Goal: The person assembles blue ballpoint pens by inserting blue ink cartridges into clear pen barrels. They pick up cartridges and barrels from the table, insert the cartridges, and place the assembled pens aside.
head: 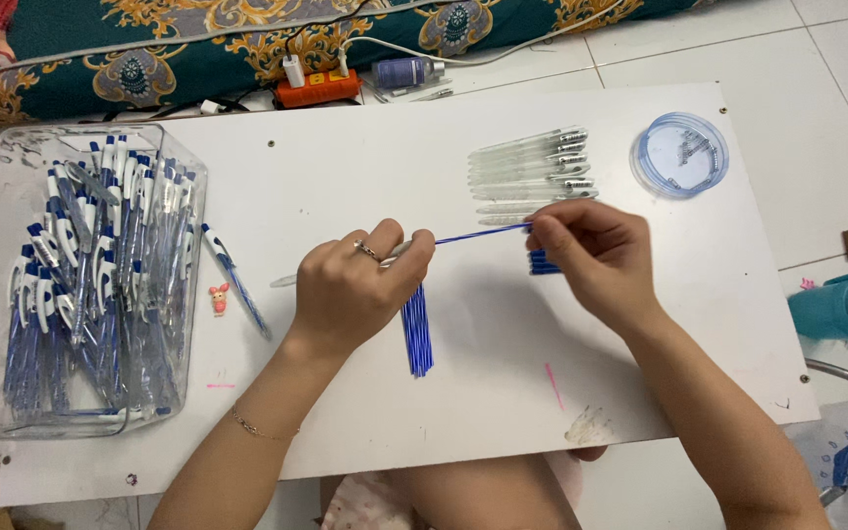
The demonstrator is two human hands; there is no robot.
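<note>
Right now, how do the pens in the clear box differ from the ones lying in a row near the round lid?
The box pens are blue and white; the row pens are pale, see-through barrels. The box pens lie heaped and crossed; the row pens lie side by side on the board. Both groups are slim pens with clips.

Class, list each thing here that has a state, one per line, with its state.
Left hand: closed around a clear pen barrel.
Right hand: pinching a blue refill.
Clear bin: open, full of assembled pens.
Round container: lying flat.
Empty barrels: lined up.
</note>
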